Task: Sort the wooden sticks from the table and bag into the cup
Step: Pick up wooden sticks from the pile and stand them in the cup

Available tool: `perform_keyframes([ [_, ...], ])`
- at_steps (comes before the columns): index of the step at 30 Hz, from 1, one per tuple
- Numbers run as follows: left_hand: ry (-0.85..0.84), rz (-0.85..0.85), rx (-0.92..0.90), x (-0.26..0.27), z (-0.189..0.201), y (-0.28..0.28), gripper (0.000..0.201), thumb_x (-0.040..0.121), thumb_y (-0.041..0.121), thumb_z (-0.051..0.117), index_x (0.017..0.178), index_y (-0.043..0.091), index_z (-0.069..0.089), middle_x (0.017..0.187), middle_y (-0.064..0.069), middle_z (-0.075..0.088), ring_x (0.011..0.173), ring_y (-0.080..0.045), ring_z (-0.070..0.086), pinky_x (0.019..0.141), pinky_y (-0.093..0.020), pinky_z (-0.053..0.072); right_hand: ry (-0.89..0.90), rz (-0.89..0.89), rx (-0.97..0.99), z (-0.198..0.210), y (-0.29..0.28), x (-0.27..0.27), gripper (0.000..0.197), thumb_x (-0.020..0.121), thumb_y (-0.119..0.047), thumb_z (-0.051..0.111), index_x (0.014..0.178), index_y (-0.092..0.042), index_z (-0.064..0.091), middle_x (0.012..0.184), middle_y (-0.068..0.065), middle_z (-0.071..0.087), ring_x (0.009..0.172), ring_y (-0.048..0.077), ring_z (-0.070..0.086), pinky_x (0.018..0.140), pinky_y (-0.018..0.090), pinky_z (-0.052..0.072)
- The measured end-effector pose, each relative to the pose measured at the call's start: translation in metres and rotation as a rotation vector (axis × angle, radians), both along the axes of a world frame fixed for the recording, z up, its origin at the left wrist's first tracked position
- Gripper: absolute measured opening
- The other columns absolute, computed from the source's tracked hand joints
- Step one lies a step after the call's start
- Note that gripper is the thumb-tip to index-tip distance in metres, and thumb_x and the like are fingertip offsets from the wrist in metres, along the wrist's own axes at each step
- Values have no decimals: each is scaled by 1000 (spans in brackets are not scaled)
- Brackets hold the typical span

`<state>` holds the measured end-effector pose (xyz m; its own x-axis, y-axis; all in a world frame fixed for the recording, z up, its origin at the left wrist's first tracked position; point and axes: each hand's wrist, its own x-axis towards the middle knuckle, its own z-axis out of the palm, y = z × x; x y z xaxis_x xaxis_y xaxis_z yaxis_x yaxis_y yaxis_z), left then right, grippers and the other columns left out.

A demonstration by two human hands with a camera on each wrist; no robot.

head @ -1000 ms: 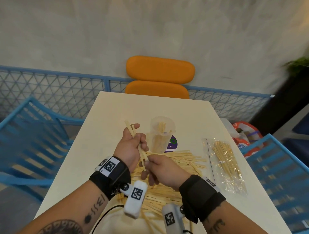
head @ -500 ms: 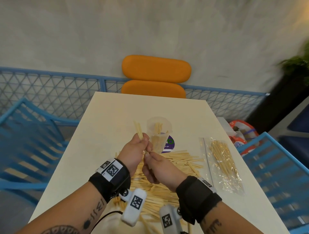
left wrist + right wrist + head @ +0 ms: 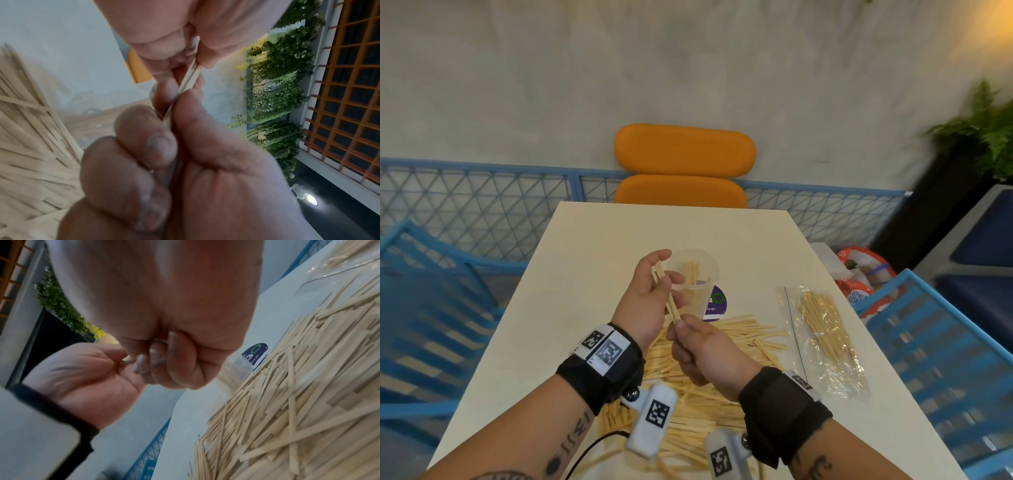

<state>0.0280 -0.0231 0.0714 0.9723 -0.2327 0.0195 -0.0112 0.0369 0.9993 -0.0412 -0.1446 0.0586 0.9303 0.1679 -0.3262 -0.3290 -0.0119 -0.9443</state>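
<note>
My left hand (image 3: 654,291) holds a small bunch of wooden sticks (image 3: 666,293) upright just left of the clear plastic cup (image 3: 697,274), which has several sticks standing in it. My right hand (image 3: 688,337) pinches the lower end of the same bunch; the left wrist view shows both hands on the sticks (image 3: 189,76). A large pile of loose sticks (image 3: 722,377) lies on the cream table (image 3: 592,260) under my hands. A clear bag (image 3: 822,339) with thinner sticks lies to the right.
An orange chair (image 3: 683,164) stands at the table's far end. Blue chairs (image 3: 431,308) flank both sides. A red and white bag (image 3: 859,277) sits off the right edge, and a plant (image 3: 983,130) stands at the far right.
Both hands have risen and moved forward with the bunch, bringing it beside the cup. The left hand's fingers have loosened around the sticks.
</note>
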Motion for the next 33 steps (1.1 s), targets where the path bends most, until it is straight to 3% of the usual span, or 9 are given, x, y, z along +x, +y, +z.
perform_keyframes([
  [4, -81, -90, 95, 6, 12, 1, 54, 103, 2, 43, 131, 48, 42, 100, 1, 75, 81, -14, 71, 76, -29, 52, -53, -65, -41, 2, -7, 9, 23, 107, -32, 37, 96, -18, 53, 63, -5, 40, 50, 8, 28, 46, 24, 17],
  [8, -150, -134, 51, 14, 31, 0, 56, 98, -10, 45, 121, 41, 52, 89, -5, 73, 87, -33, 72, 80, -45, 56, -124, -101, 67, 9, -12, 19, 25, 105, -25, 44, 128, -25, 53, 74, -1, 50, 54, 11, 38, 49, 25, 27],
  [11, -168, -74, -88, 24, 49, 0, 50, 98, -14, 42, 116, 31, 54, 88, -12, 66, 81, -32, 73, 70, -33, 59, -154, -188, 162, 16, -22, 30, 37, 98, -21, 55, 134, -22, 51, 98, 6, 60, 73, 19, 60, 63, 32, 47],
  [14, -231, 30, -143, 38, 59, -1, 52, 98, -15, 40, 112, 33, 55, 89, -9, 65, 83, -28, 74, 73, -31, 60, -243, -401, -32, 15, -39, 40, 26, 102, -10, 47, 125, -20, 56, 110, 4, 61, 88, 19, 64, 76, 35, 52],
  [17, -306, 78, -112, 48, 60, -8, 54, 96, -16, 41, 110, 33, 57, 91, -5, 65, 87, -24, 74, 79, -32, 59, -369, -521, -394, 6, -55, 44, 31, 98, -6, 49, 115, -30, 58, 119, -4, 59, 98, 11, 59, 89, 35, 54],
  [22, -403, 23, 45, 58, 41, -25, 59, 96, -9, 47, 103, 47, 63, 90, 7, 69, 95, -21, 72, 93, -51, 55, -464, -360, -696, -8, -61, 46, 51, 95, -11, 53, 142, -28, 43, 141, -15, 39, 129, 6, 40, 107, 31, 43],
  [26, -414, -11, 181, 61, 25, -36, 54, 97, -4, 48, 98, 49, 62, 93, 7, 70, 91, -9, 72, 92, -40, 56, -491, -187, -861, -10, -56, 48, 64, 96, -14, 54, 154, -25, 31, 161, -11, 23, 147, 7, 15, 112, 14, 15],
  [30, -364, -108, 342, 61, 9, -42, 45, 98, -1, 47, 104, 39, 65, 96, 7, 70, 89, -3, 70, 87, -30, 57, -448, -92, -909, -12, -55, 51, 63, 97, -18, 53, 155, -24, 29, 163, -6, 18, 149, 13, 10, 121, 34, 23],
  [33, -356, -117, 419, 64, -1, -43, 38, 100, 3, 46, 108, 36, 63, 98, 8, 70, 91, -1, 68, 88, -23, 54, -433, -79, -927, -14, -56, 52, 63, 96, -16, 52, 155, -22, 29, 163, -5, 17, 149, 13, 9, 121, 37, 25],
])
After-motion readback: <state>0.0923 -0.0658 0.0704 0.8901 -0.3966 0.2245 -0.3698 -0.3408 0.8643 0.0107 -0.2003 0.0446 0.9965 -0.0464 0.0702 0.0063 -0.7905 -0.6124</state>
